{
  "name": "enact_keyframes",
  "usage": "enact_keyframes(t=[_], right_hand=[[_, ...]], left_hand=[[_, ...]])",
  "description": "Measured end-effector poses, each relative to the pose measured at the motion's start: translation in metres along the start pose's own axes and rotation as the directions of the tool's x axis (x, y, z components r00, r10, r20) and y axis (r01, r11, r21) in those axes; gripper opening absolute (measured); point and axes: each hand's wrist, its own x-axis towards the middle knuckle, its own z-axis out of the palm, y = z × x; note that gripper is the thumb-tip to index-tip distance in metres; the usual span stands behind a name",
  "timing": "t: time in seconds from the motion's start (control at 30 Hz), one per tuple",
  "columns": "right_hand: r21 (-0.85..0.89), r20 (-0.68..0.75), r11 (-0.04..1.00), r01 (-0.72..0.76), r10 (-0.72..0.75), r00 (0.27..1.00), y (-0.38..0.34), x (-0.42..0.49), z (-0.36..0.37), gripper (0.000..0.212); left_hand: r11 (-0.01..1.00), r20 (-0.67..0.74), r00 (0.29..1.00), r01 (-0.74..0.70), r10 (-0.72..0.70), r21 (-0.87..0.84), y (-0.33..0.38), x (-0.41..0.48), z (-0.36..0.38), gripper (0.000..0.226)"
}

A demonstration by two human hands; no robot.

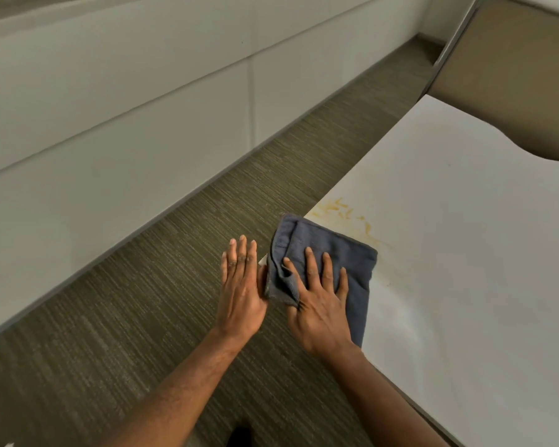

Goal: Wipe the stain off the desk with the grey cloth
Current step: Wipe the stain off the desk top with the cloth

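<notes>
Right hand [320, 304] flat on grey cloth [336, 253] beside yellow stain [346, 214] on white desk [465, 285]; left hand [239, 291] spread over carpet [142, 317]

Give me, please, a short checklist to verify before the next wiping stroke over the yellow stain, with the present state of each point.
1. Grey cloth lies flat on the desk: mostly ok; its left edge is bunched and hangs over the desk edge.
2. Right hand presses on the cloth with spread fingers: ok.
3. Left hand is out of the stroke path: ok; it is open, beside the cloth, off the desk edge.
4. Stain is in view beyond the cloth: ok; yellow streaks remain, so it is not yet wiped.
5. Path from cloth to stain is free of objects: ok.
6. Cloth is damp: cannot tell.
</notes>
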Motion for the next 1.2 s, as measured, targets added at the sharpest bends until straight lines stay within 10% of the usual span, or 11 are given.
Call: enact_keyframes(t=[1.2], right_hand=[[0.025,-0.03,0.974,-0.225,0.226,0.974,0.026,0.003,-0.009,0.077]], left_hand=[[0.995,0.075,0.992,-0.104,0.103,0.007,0.003,0.015,0.0,0.064]])
